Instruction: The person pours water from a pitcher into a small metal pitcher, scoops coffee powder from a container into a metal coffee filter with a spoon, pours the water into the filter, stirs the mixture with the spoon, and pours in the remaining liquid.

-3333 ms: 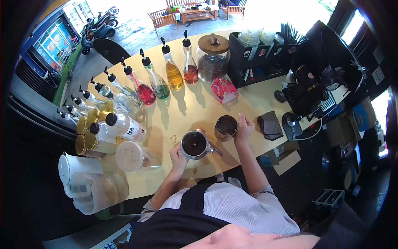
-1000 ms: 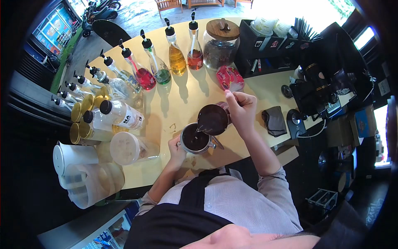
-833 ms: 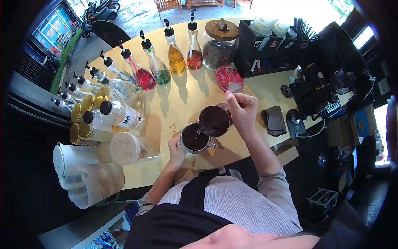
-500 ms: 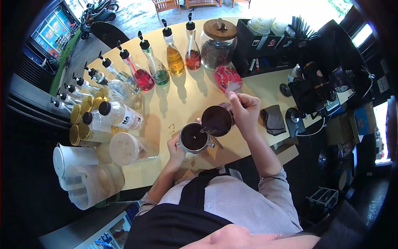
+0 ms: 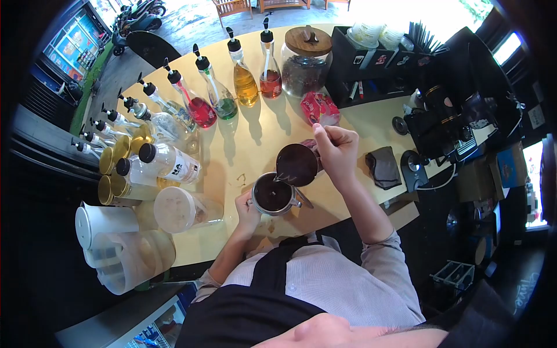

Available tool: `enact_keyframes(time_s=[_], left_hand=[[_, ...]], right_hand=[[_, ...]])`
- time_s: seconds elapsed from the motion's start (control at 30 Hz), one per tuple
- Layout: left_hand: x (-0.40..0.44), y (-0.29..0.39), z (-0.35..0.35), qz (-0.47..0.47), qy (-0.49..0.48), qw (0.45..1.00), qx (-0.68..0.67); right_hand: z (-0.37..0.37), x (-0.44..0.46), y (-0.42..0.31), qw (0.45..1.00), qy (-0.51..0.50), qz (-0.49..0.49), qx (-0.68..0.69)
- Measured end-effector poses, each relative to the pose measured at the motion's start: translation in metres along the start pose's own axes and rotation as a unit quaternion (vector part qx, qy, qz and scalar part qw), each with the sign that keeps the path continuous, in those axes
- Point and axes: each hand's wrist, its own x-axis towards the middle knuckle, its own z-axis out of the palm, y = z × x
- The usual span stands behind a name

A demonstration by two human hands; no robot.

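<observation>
- Grey metal, by its look, makes the cup (image 5: 274,212), near the middle of your view; your left hand (image 5: 248,210) is curled closed on its side at 8 o'clock.
- Your right hand (image 5: 337,152) is clenched at the dark jug's (image 5: 296,164) 2 o'clock side, thumb uppermost; any handle is hidden under your fingers.
- The jug tilts, its lip over the cup's rim at 1 o'clock.
- Expect both to be stiff, the cup weighted by dark liquid (image 5: 270,190); the jug may be breakable and slick if wet, so hold it firmly well away from the lip.
</observation>
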Motion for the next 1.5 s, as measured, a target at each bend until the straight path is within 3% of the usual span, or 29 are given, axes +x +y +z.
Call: enact_keyframes(time_s=[1.13, 1.5], left_hand=[[0.000, 0.004, 0.001, -0.038, 0.013, 0.998, -0.044], [0.001, 0.001, 0.000, -0.004, -0.001, 1.000, -0.022]], right_hand=[[-0.010, -0.006, -0.014, 1.000, -0.005, 0.017, 0.011], [-0.004, -0.001, -0.018, 1.000, -0.009, 0.009, 0.010]])
